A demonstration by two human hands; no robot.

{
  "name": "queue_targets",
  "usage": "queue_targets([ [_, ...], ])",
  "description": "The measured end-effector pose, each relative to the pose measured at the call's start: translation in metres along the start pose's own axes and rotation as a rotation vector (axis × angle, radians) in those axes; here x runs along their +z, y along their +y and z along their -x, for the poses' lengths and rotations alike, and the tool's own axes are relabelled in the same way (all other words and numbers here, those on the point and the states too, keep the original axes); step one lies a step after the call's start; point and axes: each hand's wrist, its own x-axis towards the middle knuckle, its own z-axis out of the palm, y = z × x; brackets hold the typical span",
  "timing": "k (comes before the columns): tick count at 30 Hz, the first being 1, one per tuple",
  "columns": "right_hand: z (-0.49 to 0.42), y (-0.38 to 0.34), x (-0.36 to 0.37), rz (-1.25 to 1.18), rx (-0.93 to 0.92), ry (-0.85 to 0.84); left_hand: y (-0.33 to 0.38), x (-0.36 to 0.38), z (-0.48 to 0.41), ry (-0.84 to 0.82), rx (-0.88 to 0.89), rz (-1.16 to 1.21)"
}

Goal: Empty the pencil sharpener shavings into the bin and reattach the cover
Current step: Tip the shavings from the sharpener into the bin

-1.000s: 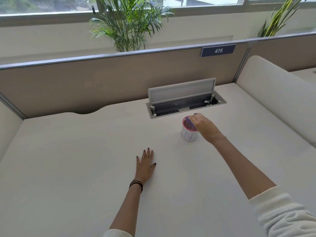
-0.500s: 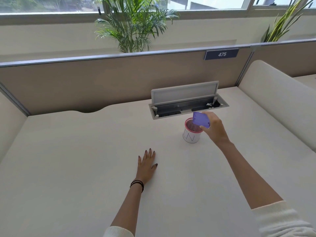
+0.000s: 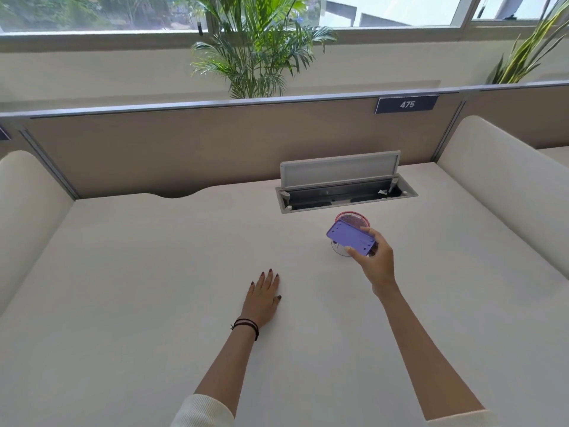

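My right hand (image 3: 377, 260) grips a flat purple pencil sharpener (image 3: 351, 237) by its near end and holds it in the air, tilted, its flat face towards me. Just behind and below it stands a small white bin with a pink rim (image 3: 354, 216), partly hidden by the sharpener. I cannot tell whether the cover is on the sharpener. My left hand (image 3: 263, 295) lies flat on the desk, fingers spread, holding nothing, well to the left of the bin.
An open cable tray with a raised lid (image 3: 340, 183) is set into the desk behind the bin. A beige partition (image 3: 184, 149) closes the back. Padded side panels (image 3: 498, 186) flank the desk on both sides.
My right hand has lifted the purple sharpener off the bin's mouth and drawn it back towards me. The left hand has stayed flat on the desk.
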Motion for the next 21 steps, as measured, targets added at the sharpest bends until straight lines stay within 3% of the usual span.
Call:
queue_targets([
  [2,0.015,0.004,0.011,-0.063,0.036,-0.022,0.005,-0.003,0.007,-0.018,-0.012,0.107],
  [6,0.045,0.009,0.040,-0.156,0.101,-0.092,0.023,-0.015,0.034,-0.033,-0.076,0.878],
  [8,0.060,0.011,0.055,-0.166,0.127,-0.108,0.036,-0.018,0.045,-0.022,-0.044,1.081],
  [14,0.102,0.005,0.092,-0.228,0.200,-0.162,0.052,-0.015,0.069,0.044,-0.099,1.418],
  [21,0.163,-0.007,0.132,-0.304,0.294,-0.300,0.037,0.001,0.107,0.347,-0.275,1.793],
])
